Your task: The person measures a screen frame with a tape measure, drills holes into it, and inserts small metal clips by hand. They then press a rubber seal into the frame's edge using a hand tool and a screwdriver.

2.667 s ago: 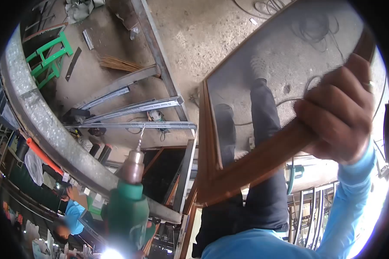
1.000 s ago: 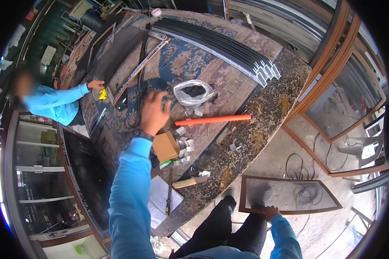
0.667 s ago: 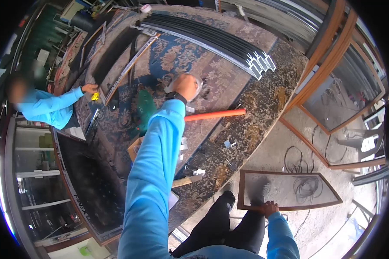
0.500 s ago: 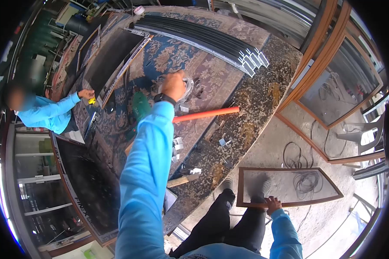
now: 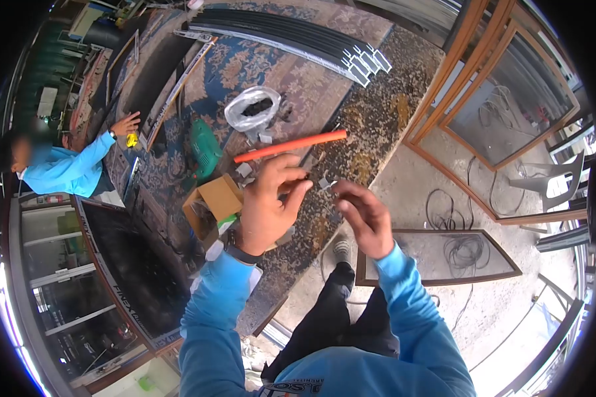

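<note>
My left hand (image 5: 268, 208), a dark band on its wrist, is raised over the bench with thumb and forefinger brought together. Something small and dark shows at its fingertips, and I cannot tell what it is. Facing it, my right hand (image 5: 367, 221) pinches a small grey-white bracket-like piece (image 5: 326, 184). Just beyond both hands lies an orange-red tube (image 5: 291, 145). Past that stands an open clear plastic bag (image 5: 253, 112) with small dark pieces inside. A green power drill (image 5: 206, 149) and an open cardboard box (image 5: 208, 205) are left of my left hand.
Long dark metal profiles (image 5: 278, 43) lie stacked at the carpeted bench's far side. A brown-framed mesh panel (image 5: 444, 258) leans by my legs at right, near coiled cable. Another person (image 5: 69, 165) in blue works at left, beside dark panels.
My left hand has come back from the plastic bag toward me. My right hand has left the framed panel's edge and risen, now holding the small piece. The co-worker's hand has opened.
</note>
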Available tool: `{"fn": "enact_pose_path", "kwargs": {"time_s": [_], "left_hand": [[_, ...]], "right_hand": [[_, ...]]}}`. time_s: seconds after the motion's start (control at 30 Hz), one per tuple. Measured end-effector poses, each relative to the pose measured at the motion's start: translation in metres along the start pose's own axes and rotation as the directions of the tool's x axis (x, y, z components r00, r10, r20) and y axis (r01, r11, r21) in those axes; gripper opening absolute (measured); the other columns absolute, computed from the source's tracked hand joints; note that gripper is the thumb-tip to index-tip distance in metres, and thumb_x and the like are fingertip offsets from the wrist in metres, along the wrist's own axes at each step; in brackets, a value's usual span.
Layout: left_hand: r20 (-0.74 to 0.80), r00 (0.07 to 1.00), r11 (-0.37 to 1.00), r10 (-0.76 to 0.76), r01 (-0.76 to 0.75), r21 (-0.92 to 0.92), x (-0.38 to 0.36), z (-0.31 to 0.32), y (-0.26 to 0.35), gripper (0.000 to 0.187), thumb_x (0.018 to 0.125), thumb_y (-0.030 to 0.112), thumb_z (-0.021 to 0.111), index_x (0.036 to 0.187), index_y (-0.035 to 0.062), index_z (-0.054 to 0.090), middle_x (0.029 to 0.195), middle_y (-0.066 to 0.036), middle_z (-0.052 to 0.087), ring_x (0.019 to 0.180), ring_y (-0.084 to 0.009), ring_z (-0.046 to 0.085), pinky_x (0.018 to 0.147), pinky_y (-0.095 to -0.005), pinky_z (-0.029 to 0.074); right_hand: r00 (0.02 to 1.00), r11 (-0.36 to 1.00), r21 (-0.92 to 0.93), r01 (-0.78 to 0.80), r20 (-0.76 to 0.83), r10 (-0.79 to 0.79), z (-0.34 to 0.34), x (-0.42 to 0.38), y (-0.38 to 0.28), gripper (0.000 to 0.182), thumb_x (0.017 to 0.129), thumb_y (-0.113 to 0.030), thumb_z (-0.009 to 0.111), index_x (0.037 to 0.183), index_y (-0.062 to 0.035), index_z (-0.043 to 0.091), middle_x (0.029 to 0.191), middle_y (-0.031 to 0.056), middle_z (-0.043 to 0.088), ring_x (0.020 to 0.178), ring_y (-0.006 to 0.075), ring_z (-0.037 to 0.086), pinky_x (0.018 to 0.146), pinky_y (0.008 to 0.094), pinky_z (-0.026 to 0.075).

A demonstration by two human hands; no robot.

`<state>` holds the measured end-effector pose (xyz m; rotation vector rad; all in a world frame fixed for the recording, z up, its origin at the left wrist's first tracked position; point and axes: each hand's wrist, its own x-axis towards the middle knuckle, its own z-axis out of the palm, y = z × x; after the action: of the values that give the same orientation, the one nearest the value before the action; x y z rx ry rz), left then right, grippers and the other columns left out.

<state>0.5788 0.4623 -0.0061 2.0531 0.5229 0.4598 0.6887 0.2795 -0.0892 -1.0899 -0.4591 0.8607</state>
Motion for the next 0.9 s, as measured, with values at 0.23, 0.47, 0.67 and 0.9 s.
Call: {"fn": "enact_pose_path", "kwargs": {"time_s": [0.23, 0.47, 0.67, 0.9], "left_hand": [[0.45, 0.815, 0.383, -0.364, 0.571, -0.726, -0.037, 0.006, -0.017, 0.04, 0.104, 0.008, 0.068, 0.14, 0.004, 0.05, 0.108, -0.007, 0.069, 0.094, -0.0138, 0.071, 0.083, -0.0328, 0.064], [0.54, 0.763, 0.222, -0.354, 0.63, -0.744, -0.054, 0.01, -0.026, 0.033, 0.104, 0.01, 0.069, 0.133, 0.0069, 0.052, 0.105, -0.005, 0.068, 0.093, -0.0139, 0.072, 0.082, -0.0339, 0.067], [0.541, 0.732, 0.257, -0.415, 0.664, -0.702, -0.07, 0.024, -0.029, 0.033, 0.104, 0.008, 0.068, 0.133, 0.0066, 0.053, 0.102, -0.005, 0.069, 0.089, -0.0165, 0.073, 0.079, -0.0347, 0.067], [-0.087, 0.981, 0.961, -0.174, 0.189, 0.2, -0.137, -0.001, -0.066, 0.018, 0.095, 0.009, 0.078, 0.109, 0.0017, 0.068, 0.094, -0.01, 0.073, 0.083, -0.0202, 0.071, 0.071, -0.0343, 0.057]], "right_hand": [[0.964, 0.986, 0.154, 0.071, 0.243, -0.107, 0.012, 0.001, -0.001, 0.036, 0.109, -0.003, 0.059, 0.144, 0.0014, 0.063, 0.131, 0.0084, 0.056, 0.122, 0.0191, 0.06, 0.106, 0.034, 0.05], [0.946, 0.998, 0.034, 0.048, 0.318, -0.056, 0.008, -0.007, -0.005, 0.033, 0.109, -0.008, 0.062, 0.14, -0.001, 0.069, 0.13, 0.0081, 0.057, 0.123, 0.0188, 0.059, 0.107, 0.0342, 0.048], [0.961, 0.989, 0.15, -0.009, 0.275, -0.032, 0.001, -0.019, 0.015, 0.024, 0.108, -0.01, 0.066, 0.128, -0.0005, 0.073, 0.123, 0.0063, 0.063, 0.114, 0.0165, 0.063, 0.101, 0.0315, 0.051], [0.957, 0.936, 0.207, -0.283, 0.0, 0.29, -0.042, -0.068, 0.05, 0.016, 0.107, -0.016, 0.069, 0.117, -0.0037, 0.07, 0.105, 0.0057, 0.076, 0.087, 0.0132, 0.069, 0.08, 0.0297, 0.058]]}}
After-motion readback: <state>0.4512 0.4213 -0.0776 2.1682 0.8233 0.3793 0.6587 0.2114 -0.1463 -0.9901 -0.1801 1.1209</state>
